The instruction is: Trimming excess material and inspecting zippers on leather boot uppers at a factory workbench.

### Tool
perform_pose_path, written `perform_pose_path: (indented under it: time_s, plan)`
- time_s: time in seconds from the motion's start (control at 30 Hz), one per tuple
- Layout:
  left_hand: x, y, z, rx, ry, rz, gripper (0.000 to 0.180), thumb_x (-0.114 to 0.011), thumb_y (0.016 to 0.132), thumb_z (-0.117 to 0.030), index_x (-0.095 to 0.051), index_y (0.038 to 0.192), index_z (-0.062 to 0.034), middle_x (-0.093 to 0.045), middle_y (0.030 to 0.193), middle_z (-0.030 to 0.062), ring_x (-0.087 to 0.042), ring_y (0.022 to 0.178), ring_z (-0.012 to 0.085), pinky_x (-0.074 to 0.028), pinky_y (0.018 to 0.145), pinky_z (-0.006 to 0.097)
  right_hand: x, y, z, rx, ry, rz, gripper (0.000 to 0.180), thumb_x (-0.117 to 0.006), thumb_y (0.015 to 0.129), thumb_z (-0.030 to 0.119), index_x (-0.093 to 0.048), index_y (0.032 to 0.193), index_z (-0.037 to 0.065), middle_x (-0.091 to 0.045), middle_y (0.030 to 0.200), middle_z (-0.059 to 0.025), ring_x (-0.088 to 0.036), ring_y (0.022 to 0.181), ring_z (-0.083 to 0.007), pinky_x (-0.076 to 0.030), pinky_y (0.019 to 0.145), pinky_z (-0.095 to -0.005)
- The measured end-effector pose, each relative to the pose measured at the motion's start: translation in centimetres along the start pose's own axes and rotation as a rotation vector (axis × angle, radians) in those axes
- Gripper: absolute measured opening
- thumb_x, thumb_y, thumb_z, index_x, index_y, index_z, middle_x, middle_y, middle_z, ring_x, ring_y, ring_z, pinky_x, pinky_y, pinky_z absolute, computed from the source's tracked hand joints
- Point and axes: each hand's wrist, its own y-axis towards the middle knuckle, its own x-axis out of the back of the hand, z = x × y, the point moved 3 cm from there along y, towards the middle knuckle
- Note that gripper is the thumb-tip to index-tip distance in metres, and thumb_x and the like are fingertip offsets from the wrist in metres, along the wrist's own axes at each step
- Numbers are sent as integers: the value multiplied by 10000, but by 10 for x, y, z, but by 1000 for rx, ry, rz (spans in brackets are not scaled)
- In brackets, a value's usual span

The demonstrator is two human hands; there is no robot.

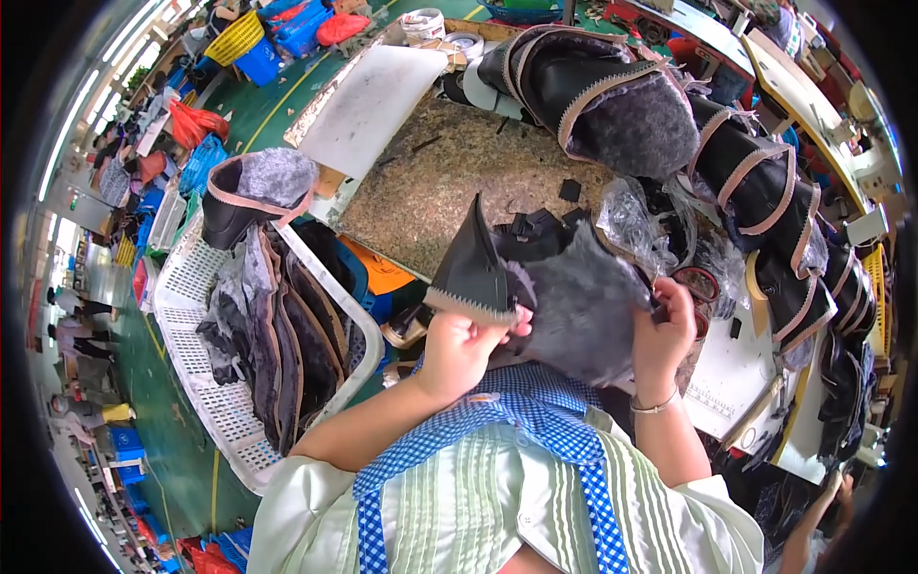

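Both hands up close to the chest, working one piece between them: a black boot upper (535,277) with grey fleece lining and a tan zigzag-stitched edge. Left hand (459,349) closed on the lower left of the upper, just under the stitched edge, fingers curled around the leather flap that stands up in a point. Right hand (666,330) clamped on the right side of the fleece lining, fingers bent in at the edge; a thin bracelet (658,406) on that wrist. The two hands sit apart, the fleece spread between them. The upper hangs above the near edge of the worn, speckled workbench (430,182). Along the far and right side of the bench, a row of finished boot uppers (755,182) of the same kind, overlapped. A white board (368,105) lies at the bench's left corner. To the left, a white plastic basket (191,316) holds more dark uppers stacked on edge, one fleece-lined upper (256,191) resting on its far rim. Crumpled clear plastic bag (631,220) just behind the held piece.
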Motion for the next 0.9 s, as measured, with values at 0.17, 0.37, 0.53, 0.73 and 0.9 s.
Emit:
perform_pose_path:
  time_s: [0.17,0.37,0.53,0.73,0.9]
  plan:
    - [-3,25,2,135,-261,0,178,-604,930,-161,-674,1037,-38,-709,975,72,-682,885,157,-486,716,235,-10,-11,106,869,-443,65,293,-621,700,113,-704,981,90,-596,899,-20,-614,852,-202,-441,733,-322]
    - [-12,18,-19,272,-270,86,236,-559,942,-60,-643,1163,-47,-688,1049,65,-676,924,153,-520,731,229,-25,-15,102,864,-522,145,320,-580,744,150,-687,1032,61,-589,949,-30,-609,881,-200,-420,713,-311]
    - [-17,17,-16,198,-383,17,260,-559,927,4,-636,1172,-32,-669,1087,69,-666,902,139,-539,754,230,-40,-19,113,927,-541,209,337,-553,768,153,-645,1051,-6,-584,946,-57,-597,879,-199,-412,680,-314]
    - [2,24,-9,123,-143,30,129,-574,926,-38,-670,976,32,-693,954,94,-668,880,163,-523,816,275,-27,-8,111,1011,-442,-6,310,-611,749,162,-691,1041,97,-624,947,-2,-613,912,-185,-401,786,-306]
    - [0,23,-3,66,-302,35,167,-592,913,-26,-652,1064,16,-691,990,96,-672,880,188,-538,816,308,-38,-28,86,804,25,433,153,-660,811,128,-704,937,54,-670,836,-79,-648,722,-211,-512,614,-312]
